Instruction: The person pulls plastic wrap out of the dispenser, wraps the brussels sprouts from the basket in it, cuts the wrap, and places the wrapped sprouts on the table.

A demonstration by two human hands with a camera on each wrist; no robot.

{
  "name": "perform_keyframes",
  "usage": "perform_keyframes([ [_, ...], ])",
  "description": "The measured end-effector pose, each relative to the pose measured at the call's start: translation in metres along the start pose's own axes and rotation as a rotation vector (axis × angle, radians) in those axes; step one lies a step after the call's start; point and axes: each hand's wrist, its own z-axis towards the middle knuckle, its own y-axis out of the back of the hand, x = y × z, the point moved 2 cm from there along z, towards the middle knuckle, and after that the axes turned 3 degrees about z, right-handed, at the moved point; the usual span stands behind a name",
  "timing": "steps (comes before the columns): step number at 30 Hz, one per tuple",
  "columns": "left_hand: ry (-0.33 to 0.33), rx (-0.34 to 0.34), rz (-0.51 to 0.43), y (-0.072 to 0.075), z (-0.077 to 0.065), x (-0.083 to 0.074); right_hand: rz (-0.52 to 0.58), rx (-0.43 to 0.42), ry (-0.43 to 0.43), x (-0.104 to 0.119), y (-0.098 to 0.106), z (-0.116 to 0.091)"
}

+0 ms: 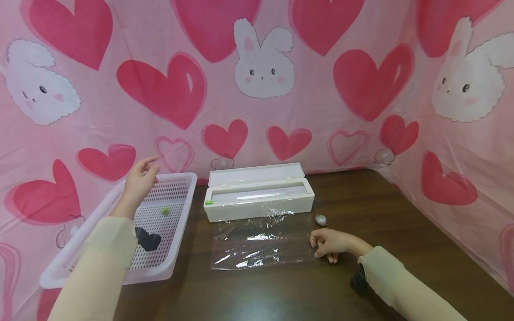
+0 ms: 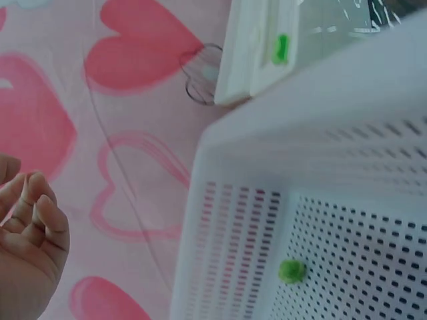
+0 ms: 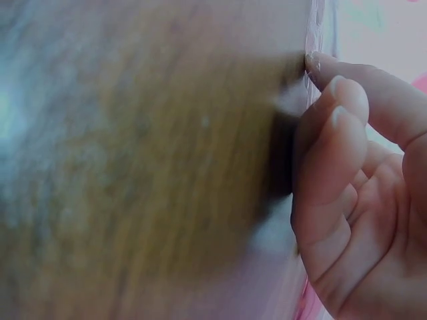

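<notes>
A sheet of cling film (image 1: 263,245) lies spread on the table, running out from the front of a white cling film box (image 1: 261,208) with its lid raised. My right hand (image 1: 331,243) is low at the sheet's right edge, fingers bent and the fingertips (image 3: 347,127) down by the film and tabletop. Just beyond it sits a small ball wrapped in clear film (image 1: 321,220). Over the far part of a white plastic basket (image 1: 185,218), my left hand (image 1: 141,178) is raised with loosely bent fingers and nothing visible in them. One small green floret-like piece (image 2: 291,271) lies on the basket floor.
The dark wooden table (image 1: 361,200) meets a pink cloth (image 1: 313,107) with hearts and rabbits at the back and sides. A green slider (image 1: 208,202) sits at the box's left end. Basket walls rise left of the box.
</notes>
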Motion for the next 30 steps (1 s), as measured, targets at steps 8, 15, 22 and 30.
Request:
perform_keyframes([
  [8, 0.018, 0.031, 0.039, -0.006, 0.009, 0.030, 0.006, 0.003, -0.003, 0.000, 0.001, -0.002],
  [15, 0.035, 0.070, 0.095, -0.014, 0.012, 0.047, -0.001, -0.003, -0.006, 0.003, -0.001, -0.003],
  [22, 0.101, 0.100, 0.094, -0.019, 0.010, 0.058, 0.000, 0.000, -0.022, 0.004, -0.002, -0.002],
  [30, 0.145, 0.186, 0.126, -0.030, 0.017, 0.104, 0.010, 0.004, -0.021, 0.004, -0.002, -0.003],
])
